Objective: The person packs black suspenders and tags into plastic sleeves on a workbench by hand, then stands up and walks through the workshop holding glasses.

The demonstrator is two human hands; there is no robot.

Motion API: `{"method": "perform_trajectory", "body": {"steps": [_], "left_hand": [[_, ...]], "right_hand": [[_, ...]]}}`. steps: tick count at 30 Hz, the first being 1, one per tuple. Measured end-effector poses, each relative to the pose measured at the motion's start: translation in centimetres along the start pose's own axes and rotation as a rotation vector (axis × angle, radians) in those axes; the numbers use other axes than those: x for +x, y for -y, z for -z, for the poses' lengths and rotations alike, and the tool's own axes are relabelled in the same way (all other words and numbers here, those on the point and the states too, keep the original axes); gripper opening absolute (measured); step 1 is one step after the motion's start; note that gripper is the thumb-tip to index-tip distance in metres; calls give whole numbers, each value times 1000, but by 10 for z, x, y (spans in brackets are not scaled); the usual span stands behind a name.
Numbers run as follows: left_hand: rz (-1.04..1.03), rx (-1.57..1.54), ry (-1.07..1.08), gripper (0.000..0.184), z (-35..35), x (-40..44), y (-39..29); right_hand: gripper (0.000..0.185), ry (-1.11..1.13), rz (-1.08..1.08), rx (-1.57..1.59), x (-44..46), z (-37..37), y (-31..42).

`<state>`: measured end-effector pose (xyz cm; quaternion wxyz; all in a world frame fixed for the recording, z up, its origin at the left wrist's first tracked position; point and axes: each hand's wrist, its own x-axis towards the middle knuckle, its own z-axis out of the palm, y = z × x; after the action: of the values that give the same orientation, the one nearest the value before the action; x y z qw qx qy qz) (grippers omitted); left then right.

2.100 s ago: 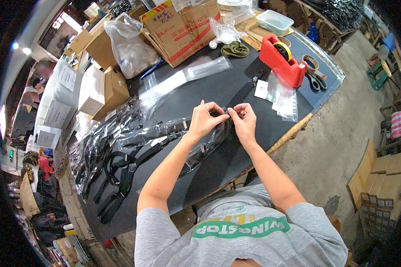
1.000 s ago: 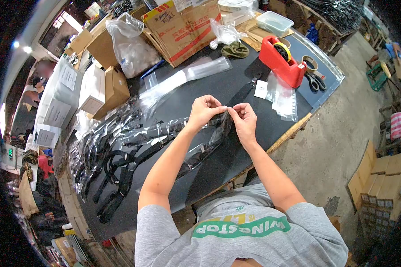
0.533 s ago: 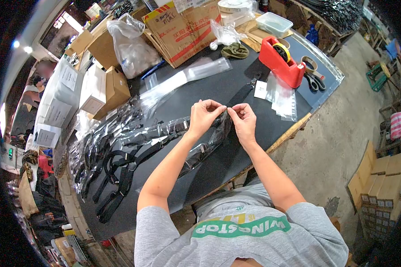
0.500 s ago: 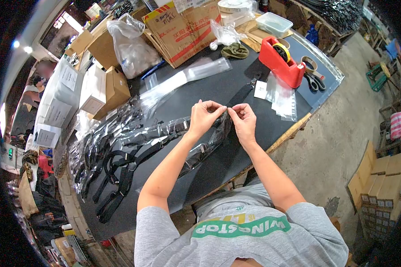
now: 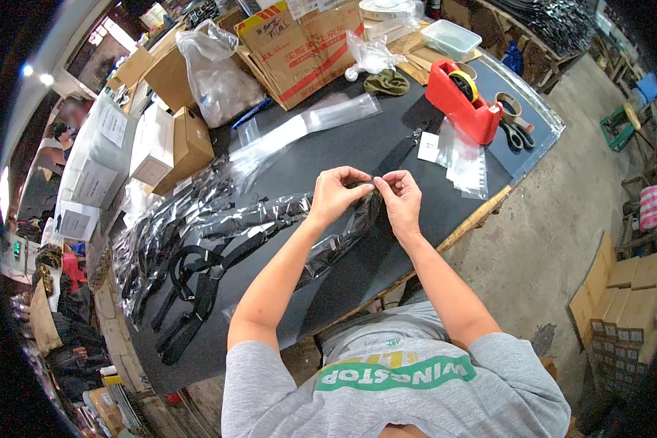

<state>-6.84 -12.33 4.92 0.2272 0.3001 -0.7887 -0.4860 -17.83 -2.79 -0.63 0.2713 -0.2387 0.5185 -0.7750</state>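
Both hands meet above the dark table (image 5: 409, 241), fingertips pressed together. My left hand (image 5: 337, 194) pinches the upper end of a clear plastic bag (image 5: 359, 219) with black strap inside. My right hand (image 5: 401, 201) closes its thumb and finger on the same end, close beside the left fingertips. The bag slants down to the left, partly behind my left forearm. Left of that arm lie black elastic suspenders (image 5: 206, 281) without a bag. More bagged black straps (image 5: 255, 214) lie behind them and join a shiny heap (image 5: 142, 248) at the left.
Flat clear bags (image 5: 310, 123) lie across the table. A red tape dispenser (image 5: 460, 102), black scissors (image 5: 517, 135) and a white card (image 5: 428, 147) are at the right. Cardboard boxes (image 5: 310, 55) and a stuffed plastic bag (image 5: 215, 80) stand at the back. A person (image 5: 62, 139) is at far left.
My hands stay pinched at the bag's end, with only a very slight shift. Nothing else on the table has visibly moved.
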Motion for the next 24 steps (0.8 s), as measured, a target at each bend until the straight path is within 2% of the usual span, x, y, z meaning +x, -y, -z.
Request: {"method": "perform_trajectory", "body": {"steps": [2, 4, 6, 7, 9, 11, 12, 13, 14, 15, 17, 18, 19, 21, 23, 24], "left_hand": [[9, -96, 23, 24, -2, 3, 8], [121, -266, 76, 24, -3, 7, 14], [143, -186, 84, 24, 0, 8, 3], [149, -139, 76, 24, 0, 10, 3], [180, -162, 84, 23, 3, 11, -1], [225, -253, 94, 21, 5, 13, -2], [220, -259, 97, 21, 5, 14, -2], [224, -259, 107, 21, 6, 14, -1], [230, -258, 116, 22, 7, 14, 0], [227, -263, 118, 22, 7, 14, 1], [252, -329, 122, 22, 6, 14, 2], [261, -334, 128, 22, 7, 14, -2], [255, -336, 137, 22, 7, 13, -4], [257, -282, 112, 19, 7, 13, -4], [240, -297, 118, 19, 7, 14, 2], [244, -310, 112, 18, 8, 14, 2]], "right_hand": [[13, 15, -14, 36, 0, 1, 0], [12, 65, -57, 30, 1, 5, 3], [13, 169, -61, -31, 8, 16, 9], [13, 189, -25, -244, 16, 26, 16], [9, 120, 115, -549, 39, 42, 54], [5, -25, 567, -722, 90, 74, 81], [4, -36, 660, -726, 111, 83, 115], [7, -113, 813, -951, 142, 104, 131], [11, -112, 797, -1123, 172, 127, 143], [16, -111, 775, -1296, 198, 149, 154], [24, 156, 327, -1437, 235, 172, 171], [28, 256, -115, -1263, 241, 176, 178], [28, 245, -114, -1266, 244, 180, 180], [28, 421, -409, -1179, 241, 174, 187], [25, 420, -437, -1167, 240, 174, 188], [22, 399, -468, -1059, 243, 177, 184]]}}
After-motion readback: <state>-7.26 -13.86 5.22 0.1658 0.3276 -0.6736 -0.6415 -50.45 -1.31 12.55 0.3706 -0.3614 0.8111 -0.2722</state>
